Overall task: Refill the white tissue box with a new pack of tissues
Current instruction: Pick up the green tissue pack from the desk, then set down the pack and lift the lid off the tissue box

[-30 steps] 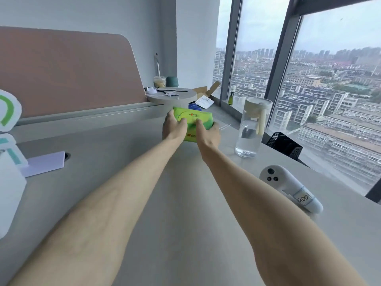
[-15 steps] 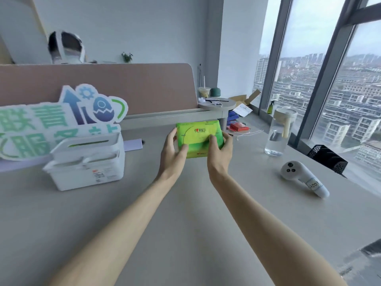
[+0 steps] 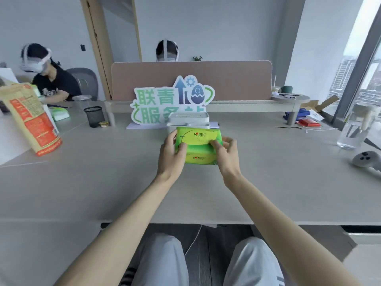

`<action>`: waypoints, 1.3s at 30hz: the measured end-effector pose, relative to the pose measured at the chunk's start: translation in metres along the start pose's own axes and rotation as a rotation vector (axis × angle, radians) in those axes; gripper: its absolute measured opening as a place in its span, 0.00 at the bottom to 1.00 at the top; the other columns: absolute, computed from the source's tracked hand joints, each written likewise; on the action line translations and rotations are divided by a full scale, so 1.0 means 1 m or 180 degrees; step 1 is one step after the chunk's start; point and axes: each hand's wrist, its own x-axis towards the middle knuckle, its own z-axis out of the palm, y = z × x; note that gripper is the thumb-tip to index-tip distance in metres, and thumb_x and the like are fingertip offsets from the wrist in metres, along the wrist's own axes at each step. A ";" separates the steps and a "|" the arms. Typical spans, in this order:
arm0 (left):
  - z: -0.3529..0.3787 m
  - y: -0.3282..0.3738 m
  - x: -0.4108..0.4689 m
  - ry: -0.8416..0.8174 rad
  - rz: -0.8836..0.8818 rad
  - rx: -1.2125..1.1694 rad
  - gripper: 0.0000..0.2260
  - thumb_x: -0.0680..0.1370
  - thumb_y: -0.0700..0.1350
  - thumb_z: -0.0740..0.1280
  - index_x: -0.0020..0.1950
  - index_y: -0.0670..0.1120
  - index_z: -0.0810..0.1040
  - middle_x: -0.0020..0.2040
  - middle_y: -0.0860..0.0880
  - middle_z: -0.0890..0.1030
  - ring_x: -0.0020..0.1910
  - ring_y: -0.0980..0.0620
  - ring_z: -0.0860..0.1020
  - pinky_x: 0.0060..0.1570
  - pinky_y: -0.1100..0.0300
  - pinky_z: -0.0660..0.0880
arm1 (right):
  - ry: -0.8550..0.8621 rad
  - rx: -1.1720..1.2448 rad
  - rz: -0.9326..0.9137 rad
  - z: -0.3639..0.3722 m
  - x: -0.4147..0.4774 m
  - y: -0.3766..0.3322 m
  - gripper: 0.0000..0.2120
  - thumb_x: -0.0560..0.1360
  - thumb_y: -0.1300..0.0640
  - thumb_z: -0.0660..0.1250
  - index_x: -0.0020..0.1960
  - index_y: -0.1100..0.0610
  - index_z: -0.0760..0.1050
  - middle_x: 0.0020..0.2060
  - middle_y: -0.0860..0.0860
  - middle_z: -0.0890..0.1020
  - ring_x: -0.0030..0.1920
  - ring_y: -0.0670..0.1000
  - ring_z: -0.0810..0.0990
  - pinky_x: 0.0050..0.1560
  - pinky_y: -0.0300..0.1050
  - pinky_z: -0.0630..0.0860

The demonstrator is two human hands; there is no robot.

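- Head view: swung left since half a second ago, tissue box (image 3: 188,119) now straight ahead and directly behind the green tissue pack (image 3: 198,145) instead of off to the left; pack carried nearer the body, still in both hands.
- Left hand (image 3: 172,150) clasped on the pack's left end, fingers (image 3: 181,145) curled over its top face.
- Right hand (image 3: 226,154) clasped on the pack's right end, thumb and fingers pinching the wrapper along the top edge.
- Pack held over the middle of the grey desk (image 3: 103,182), tilted with its printed top toward the camera; whether resting on the desk or just above it cannot be told.
- White box, slotted lid in place, standing on the far side of the desk, in front of a green-and-blue cut-out sign (image 3: 165,100).
- Far left: black mesh pen cup (image 3: 94,116), orange-printed paper bag (image 3: 31,118) leaning at the left edge.
- Right: clear water jug (image 3: 354,129), white handheld controller (image 3: 365,161) at the near right edge.
- Beyond the divider (image 3: 237,79) and at far left, two people wearing headsets.
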 end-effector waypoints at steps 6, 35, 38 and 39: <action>-0.036 -0.044 -0.027 -0.0181 -0.0361 0.0623 0.24 0.78 0.47 0.59 0.75 0.49 0.63 0.74 0.48 0.69 0.72 0.49 0.67 0.69 0.55 0.64 | -0.0189 -0.0583 0.0198 0.028 -0.031 0.024 0.18 0.74 0.47 0.66 0.57 0.55 0.68 0.56 0.54 0.79 0.52 0.52 0.80 0.45 0.45 0.76; 0.034 -0.070 0.240 -0.0310 -0.1003 0.0636 0.24 0.76 0.45 0.54 0.69 0.34 0.64 0.69 0.34 0.69 0.66 0.35 0.71 0.62 0.45 0.69 | 0.0238 -0.1429 0.0299 0.082 0.224 0.003 0.12 0.76 0.51 0.57 0.49 0.59 0.71 0.46 0.53 0.76 0.48 0.57 0.73 0.42 0.45 0.67; 0.031 -0.069 0.238 -0.0377 -0.1040 0.0420 0.24 0.76 0.45 0.56 0.71 0.38 0.66 0.71 0.37 0.69 0.68 0.37 0.70 0.65 0.46 0.68 | 0.0163 -0.1367 0.0298 0.085 0.221 0.007 0.14 0.74 0.51 0.58 0.51 0.61 0.74 0.52 0.58 0.79 0.47 0.57 0.76 0.37 0.45 0.68; 0.030 -0.067 0.237 -0.0388 -0.1076 0.0254 0.23 0.76 0.45 0.57 0.71 0.42 0.68 0.72 0.41 0.71 0.68 0.40 0.71 0.64 0.50 0.68 | 0.0138 -0.1335 0.0314 0.085 0.217 0.006 0.15 0.73 0.51 0.58 0.52 0.61 0.74 0.54 0.58 0.79 0.46 0.57 0.76 0.36 0.45 0.69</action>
